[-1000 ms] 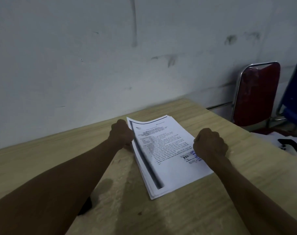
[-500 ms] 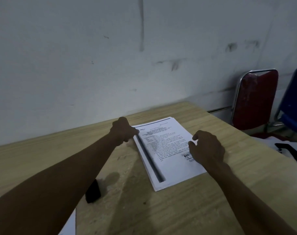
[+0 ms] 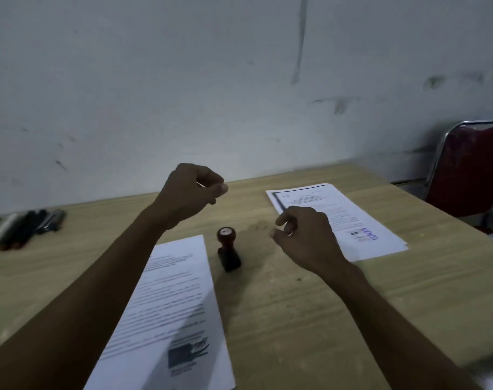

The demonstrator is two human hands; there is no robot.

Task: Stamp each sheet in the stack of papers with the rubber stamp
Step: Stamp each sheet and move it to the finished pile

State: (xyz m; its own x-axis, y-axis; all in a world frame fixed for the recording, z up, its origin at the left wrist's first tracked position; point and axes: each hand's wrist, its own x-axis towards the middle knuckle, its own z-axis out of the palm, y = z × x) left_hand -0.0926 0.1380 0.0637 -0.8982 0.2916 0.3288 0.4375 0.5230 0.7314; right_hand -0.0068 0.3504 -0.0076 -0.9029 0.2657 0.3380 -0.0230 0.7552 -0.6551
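A dark rubber stamp (image 3: 229,249) with a round reddish knob stands upright on the wooden table (image 3: 310,319), between two lots of paper. A stack of printed sheets (image 3: 360,218) lies at the right; its top sheet bears a blue stamp mark. Another printed sheet (image 3: 172,305) lies near me at the left, partly under my left forearm. My left hand (image 3: 190,192) hovers above the table behind the stamp, fingers curled in, holding nothing. My right hand (image 3: 305,239) hovers just right of the stamp, over the right stack's near-left corner, fingers loosely bent and empty.
Several pens and markers (image 3: 22,226) lie at the far left of the table by the wall. A red chair (image 3: 470,170) with a chrome frame stands beyond the table's right end. The grey wall runs along the table's far edge.
Both hands have left the stamped stack and lifted off the paper. The view has swung left, so the stamp, the near left sheet and the pens now show.
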